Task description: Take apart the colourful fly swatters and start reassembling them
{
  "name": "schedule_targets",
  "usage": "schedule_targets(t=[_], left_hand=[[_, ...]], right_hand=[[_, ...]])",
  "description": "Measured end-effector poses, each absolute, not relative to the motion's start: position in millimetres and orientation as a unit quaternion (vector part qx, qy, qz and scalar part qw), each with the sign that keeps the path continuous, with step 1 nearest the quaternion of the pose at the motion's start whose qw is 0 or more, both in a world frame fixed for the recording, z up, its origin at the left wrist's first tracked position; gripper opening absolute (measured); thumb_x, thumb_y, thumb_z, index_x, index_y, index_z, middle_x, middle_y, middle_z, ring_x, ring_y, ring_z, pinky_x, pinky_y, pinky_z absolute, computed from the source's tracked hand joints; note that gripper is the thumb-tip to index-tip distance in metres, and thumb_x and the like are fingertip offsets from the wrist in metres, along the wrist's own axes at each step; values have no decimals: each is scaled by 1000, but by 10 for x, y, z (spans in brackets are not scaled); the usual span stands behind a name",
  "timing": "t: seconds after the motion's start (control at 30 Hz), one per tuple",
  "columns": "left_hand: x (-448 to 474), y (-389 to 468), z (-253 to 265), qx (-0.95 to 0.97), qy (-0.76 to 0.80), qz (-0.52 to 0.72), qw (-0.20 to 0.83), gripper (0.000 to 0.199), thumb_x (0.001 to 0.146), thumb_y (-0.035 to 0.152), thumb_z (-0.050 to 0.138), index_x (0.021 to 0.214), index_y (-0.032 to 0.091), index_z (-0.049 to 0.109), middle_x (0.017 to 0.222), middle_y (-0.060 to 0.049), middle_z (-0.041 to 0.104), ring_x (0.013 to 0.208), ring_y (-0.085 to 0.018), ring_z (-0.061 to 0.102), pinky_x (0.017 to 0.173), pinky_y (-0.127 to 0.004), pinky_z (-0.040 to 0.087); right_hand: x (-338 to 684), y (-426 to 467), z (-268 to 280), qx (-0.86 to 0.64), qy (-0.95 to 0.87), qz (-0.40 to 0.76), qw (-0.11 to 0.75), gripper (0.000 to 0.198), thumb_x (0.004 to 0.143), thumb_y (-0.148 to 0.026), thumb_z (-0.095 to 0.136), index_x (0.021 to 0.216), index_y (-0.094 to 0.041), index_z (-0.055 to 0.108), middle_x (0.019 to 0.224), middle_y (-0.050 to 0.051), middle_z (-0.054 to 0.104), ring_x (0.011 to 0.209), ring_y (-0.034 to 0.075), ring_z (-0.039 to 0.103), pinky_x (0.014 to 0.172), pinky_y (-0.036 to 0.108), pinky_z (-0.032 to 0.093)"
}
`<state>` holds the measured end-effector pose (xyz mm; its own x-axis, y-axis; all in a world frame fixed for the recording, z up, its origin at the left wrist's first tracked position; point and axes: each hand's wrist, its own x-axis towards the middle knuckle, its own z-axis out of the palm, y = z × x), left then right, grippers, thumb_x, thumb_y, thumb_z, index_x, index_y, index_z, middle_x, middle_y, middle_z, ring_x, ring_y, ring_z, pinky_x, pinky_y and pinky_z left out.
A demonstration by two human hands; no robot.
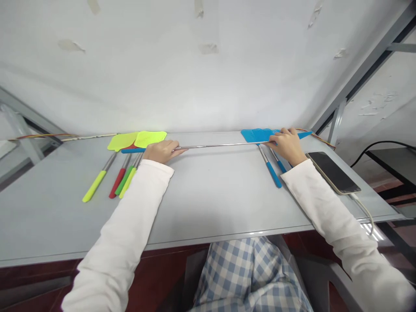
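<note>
Stretched level above the table is a telescopic fly swatter with a long, thin metal rod (224, 144). My left hand (162, 151) is closed around its left end, where a blue handle (132, 151) sticks out. At the other end my right hand (286, 144) grips the rod near the blue head (304, 134), which my fingers partly hide. Under and beside my left hand lie several swatters, including a yellow one (94, 186), a red-handled one (117, 183) and a green-handled one (124, 181). Blue swatters (273, 174) lie below my right hand, partly covered by it.
A phone (334, 172) with a white cable (363, 206) plugged in lies right of my right forearm. The grey table (208, 208) meets a white wall (208, 78) at the back. Metal frame posts (338, 121) stand at both sides, and thin wires run along the back edge.
</note>
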<state>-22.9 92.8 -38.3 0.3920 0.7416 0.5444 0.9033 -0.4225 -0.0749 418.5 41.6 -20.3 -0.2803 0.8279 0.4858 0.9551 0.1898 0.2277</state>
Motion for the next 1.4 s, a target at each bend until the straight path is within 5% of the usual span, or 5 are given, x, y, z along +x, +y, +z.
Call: schedule_targets(t=[0.3, 0.5, 0.77, 0.93, 1.4], left_hand=[[-159, 927, -395, -778, -572, -197, 169, 42, 87, 51, 45, 58, 22, 53, 58, -5, 62, 60, -17, 53, 52, -28, 20], [-104, 868, -299, -749, -624, -169, 143, 44, 86, 47, 39, 61, 21, 65, 54, -9, 62, 61, -21, 59, 56, -29, 25], [534, 647, -287, -783, -600, -101, 128, 58, 93, 45, 27, 88, 14, 76, 76, -19, 72, 78, -31, 69, 63, -34, 37], [902, 466, -308, -798, -580, -123, 111, 60, 96, 44, 25, 87, 13, 76, 75, -20, 72, 77, -29, 70, 64, -33, 42], [1066, 329, -258, -879, -458, -76, 114, 41, 97, 40, 35, 100, 16, 68, 85, -14, 74, 77, -24, 70, 60, -29, 41]], right_hand=[[3960, 378, -101, -564, -745, -297, 195, 52, 98, -41, 33, 65, -22, 67, 61, 7, 65, 75, 23, 52, 79, 40, 30], [3860, 314, -33, -609, -740, -269, 97, 58, 98, -44, 29, 68, -17, 70, 56, 10, 64, 55, 19, 54, 64, 33, 26], [3322, 193, -51, -608, -762, -221, 30, 60, 101, -41, 19, 83, -15, 70, 69, 14, 71, 66, 22, 64, 59, 30, 22], [3091, 100, -42, -606, -772, -193, 9, 60, 102, -40, 17, 87, -14, 69, 77, 16, 72, 74, 24, 68, 59, 29, 23], [2912, 136, -183, -552, -807, -206, 35, 54, 102, -33, 23, 87, -13, 70, 74, 14, 72, 71, 20, 63, 73, 33, 31]])
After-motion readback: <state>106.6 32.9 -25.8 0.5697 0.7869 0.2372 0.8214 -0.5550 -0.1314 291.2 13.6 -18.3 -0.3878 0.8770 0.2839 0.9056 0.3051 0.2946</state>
